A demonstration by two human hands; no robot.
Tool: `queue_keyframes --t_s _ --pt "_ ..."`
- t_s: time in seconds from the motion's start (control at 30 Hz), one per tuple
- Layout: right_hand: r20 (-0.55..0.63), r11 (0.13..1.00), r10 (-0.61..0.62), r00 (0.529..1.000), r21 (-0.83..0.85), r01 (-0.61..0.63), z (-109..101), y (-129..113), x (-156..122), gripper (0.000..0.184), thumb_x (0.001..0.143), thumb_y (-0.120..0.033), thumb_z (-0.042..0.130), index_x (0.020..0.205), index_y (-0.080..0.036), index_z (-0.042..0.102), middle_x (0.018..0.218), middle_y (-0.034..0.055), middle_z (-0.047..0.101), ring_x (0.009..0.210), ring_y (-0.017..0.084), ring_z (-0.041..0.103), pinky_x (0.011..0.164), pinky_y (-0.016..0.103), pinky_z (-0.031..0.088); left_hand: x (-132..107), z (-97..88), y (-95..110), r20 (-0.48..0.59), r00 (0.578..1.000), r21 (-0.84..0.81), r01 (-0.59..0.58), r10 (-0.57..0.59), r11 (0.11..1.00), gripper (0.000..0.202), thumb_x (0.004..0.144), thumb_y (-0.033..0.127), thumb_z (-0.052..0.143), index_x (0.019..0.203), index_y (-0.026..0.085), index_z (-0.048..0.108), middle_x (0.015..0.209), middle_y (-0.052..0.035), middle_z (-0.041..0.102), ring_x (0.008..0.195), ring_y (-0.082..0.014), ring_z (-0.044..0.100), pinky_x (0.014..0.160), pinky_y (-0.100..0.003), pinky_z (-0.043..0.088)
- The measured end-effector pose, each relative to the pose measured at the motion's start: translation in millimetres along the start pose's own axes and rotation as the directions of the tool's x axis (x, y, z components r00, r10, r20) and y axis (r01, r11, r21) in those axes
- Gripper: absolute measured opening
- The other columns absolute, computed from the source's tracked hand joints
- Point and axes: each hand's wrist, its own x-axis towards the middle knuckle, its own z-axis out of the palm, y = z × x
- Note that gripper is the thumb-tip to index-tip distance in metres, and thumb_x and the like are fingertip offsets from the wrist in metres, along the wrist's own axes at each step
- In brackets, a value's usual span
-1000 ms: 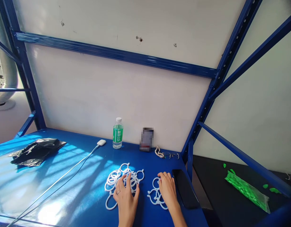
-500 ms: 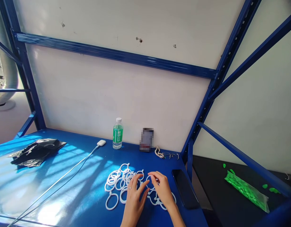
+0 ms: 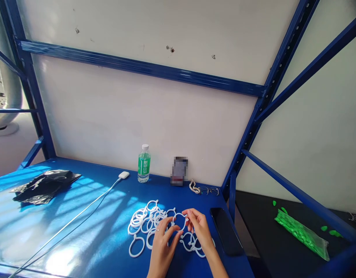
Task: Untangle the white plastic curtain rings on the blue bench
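Observation:
A white plastic curtain ring (image 3: 180,214) is held up between my two hands, just above the table. My right hand (image 3: 199,228) pinches its right side, where a small knob shows. At the ring's left and lower edge are the curled fingers and thumb of my left hand (image 3: 164,241), gripping it. To the left lies a loose pile of similar white rings (image 3: 139,221), and a single ring (image 3: 136,255) rests in front of it. A smaller group of rings (image 3: 192,249) sits under and beside my right hand, which partly hides it.
On the blue table (image 3: 88,235) are a dark phone (image 3: 226,231), a water bottle (image 3: 144,166), a blurred upright object (image 3: 179,171), glasses (image 3: 209,190), a black plastic bag (image 3: 46,186) and a white cable (image 3: 79,210). A bag of green pieces (image 3: 301,233) lies right, beyond the blue frame.
The held ring has turned to face me more and shows more fully between my hands. My right fingers have shifted slightly to the right along with its knob.

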Motion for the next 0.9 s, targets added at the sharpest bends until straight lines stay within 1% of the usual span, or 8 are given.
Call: queue_keyframes --t_s 0.1,0.27,0.37,0.5,0.6,0.7,0.8,0.9 --pt "0.026 1.0 0.01 1.0 -0.005 -0.01 0.1 1.9 0.4 0.051 0.079 -0.062 0.057 0.088 -0.014 0.068 0.056 -0.0012 0.052 0.043 0.008 0.043 0.041 0.018 0.028 0.3 1.0 -0.6 -0.031 0.999 -0.009 0.02 -0.02 1.0 0.024 0.087 0.04 0.052 0.082 0.024 0.069 0.103 -0.0099 0.064 0.099 -0.0248 0.062 0.083 -0.038 0.053" --pt "0.056 0.998 0.044 0.997 0.05 -0.047 1.8 -3.5 -1.3 0.047 0.074 -0.06 0.064 0.084 -0.014 0.068 0.058 -0.0001 0.056 0.046 0.009 0.048 0.044 0.019 0.035 -2.4 5.0 -0.6 0.009 0.996 -0.078 0.084 -0.084 0.993 0.029 0.089 0.042 0.046 0.084 0.023 0.068 0.103 -0.0113 0.064 0.099 -0.025 0.062 0.083 -0.039 0.053" --pt "0.061 0.998 0.04 0.997 0.043 -0.043 1.8 -6.4 -2.5 0.046 0.07 -0.058 0.067 0.081 -0.014 0.068 0.06 0.0008 0.059 0.049 0.011 0.051 0.047 0.021 0.039 -3.3 3.6 2.9 0.017 0.988 -0.176 0.151 -0.151 0.973 0.029 0.087 0.042 0.05 0.1 0.021 0.064 0.107 -0.0128 0.064 0.098 -0.0252 0.063 0.084 -0.04 0.053" --pt "0.078 0.998 -0.045 0.996 -0.034 0.048 2.5 -6.7 -5.4 0.038 0.079 -0.053 0.062 0.084 -0.016 0.067 0.069 0.0033 0.062 0.057 0.013 0.056 0.053 0.022 0.044 0.4 -3.3 9.2 0.002 0.961 -0.351 0.258 -0.275 0.9 0.04 0.082 0.043 0.056 0.114 0.018 0.054 0.11 -0.013 0.065 0.092 -0.0235 0.065 0.079 -0.037 0.054" --pt "0.078 0.983 -0.126 0.989 -0.124 0.135 4.0 -8.7 -8.1 0.032 0.084 -0.048 0.058 0.086 -0.017 0.067 0.077 0.0048 0.062 0.063 0.015 0.057 0.057 0.024 0.046 4.6 -8.2 11.7 0.037 0.943 -0.418 0.315 -0.331 0.852 0.04 0.082 0.046 0.055 0.111 0.018 0.058 0.112 -0.0124 0.065 0.1 -0.0253 0.063 0.081 -0.037 0.054" --pt "0.09 0.959 -0.199 0.976 -0.185 0.213 4.9 -12.3 -9.7 0.029 0.087 -0.043 0.055 0.085 -0.018 0.068 0.081 0.0048 0.061 0.067 0.015 0.057 0.062 0.025 0.047 6.3 -10.2 11.5 0.077 0.937 -0.42 0.34 -0.34 0.841 0.036 0.083 0.047 0.054 0.102 0.019 0.064 0.104 -0.0103 0.068 0.096 -0.0253 0.064 0.082 -0.037 0.053" --pt "0.097 0.959 -0.216 0.972 -0.168 0.229 4.9 -14.1 -10.0 0.027 0.088 -0.041 0.054 0.085 -0.018 0.069 0.082 0.0046 0.06 0.067 0.015 0.057 0.062 0.025 0.047 5.7 -9.9 10.3 0.098 0.935 -0.415 0.349 -0.34 0.84 0.032 0.083 0.047 0.055 0.096 0.02 0.066 0.096 -0.0084 0.07 0.087 -0.0235 0.066 0.08 -0.036 0.054" --pt "0.098 0.97 -0.198 0.975 -0.125 0.209 4.8 -13.1 -9.6 0.028 0.087 -0.043 0.055 0.087 -0.018 0.069 0.083 0.0046 0.06 0.067 0.014 0.056 0.063 0.025 0.047 5.5 -8.7 8.6 0.098 0.928 -0.45 0.364 -0.36 0.815 0.035 0.08 0.049 0.059 0.097 0.019 0.066 0.096 -0.0085 0.071 0.089 -0.0243 0.066 0.081 -0.036 0.054"
